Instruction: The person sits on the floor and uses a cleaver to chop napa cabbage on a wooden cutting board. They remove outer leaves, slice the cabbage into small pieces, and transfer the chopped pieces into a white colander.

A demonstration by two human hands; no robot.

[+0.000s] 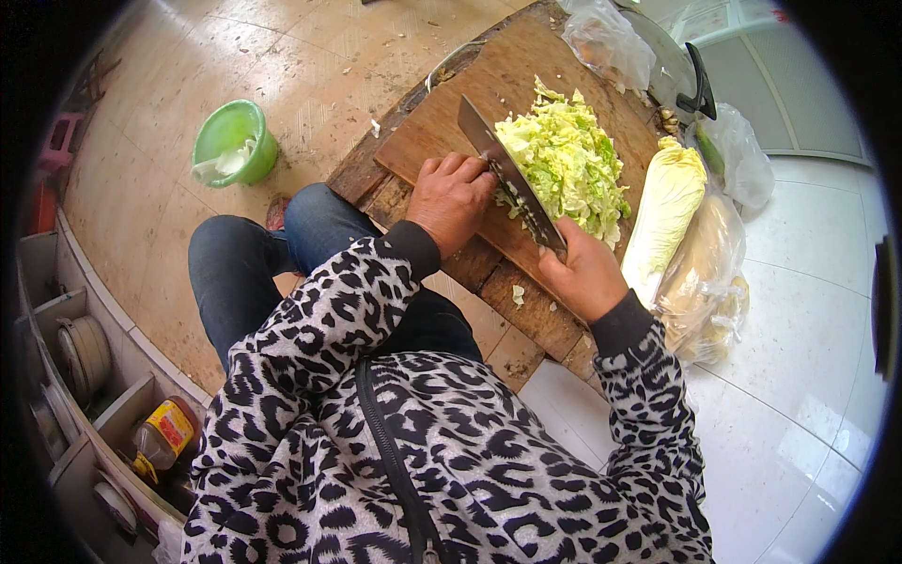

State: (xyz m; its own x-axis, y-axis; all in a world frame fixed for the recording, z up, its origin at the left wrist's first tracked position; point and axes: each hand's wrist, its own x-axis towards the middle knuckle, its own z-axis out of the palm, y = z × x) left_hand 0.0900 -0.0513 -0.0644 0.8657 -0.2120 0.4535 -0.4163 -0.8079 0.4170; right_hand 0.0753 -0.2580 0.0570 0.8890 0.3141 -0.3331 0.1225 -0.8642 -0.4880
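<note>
My right hand point(590, 273) is closed round the handle of a cleaver point(515, 179), whose wide dark blade slants up and to the left, with small pale bits stuck to it. Curled together, the fingers of my left hand point(451, 203) rest close against the blade's left side; what they hold, if anything, is hidden. Just right of the blade lies a large heap of chopped napa cabbage point(568, 155), yellow-green, on a wooden cutting board point(427, 141). A whole napa cabbage point(665, 209) lies to the right of the heap.
Beside the whole cabbage are a clear plastic bag point(700, 282) with pale contents and another bag point(742, 155) holding something green. A third bag point(611, 42) and a round lid point(658, 56) are at the back. A green bucket point(258, 162) stands on the floor at left.
</note>
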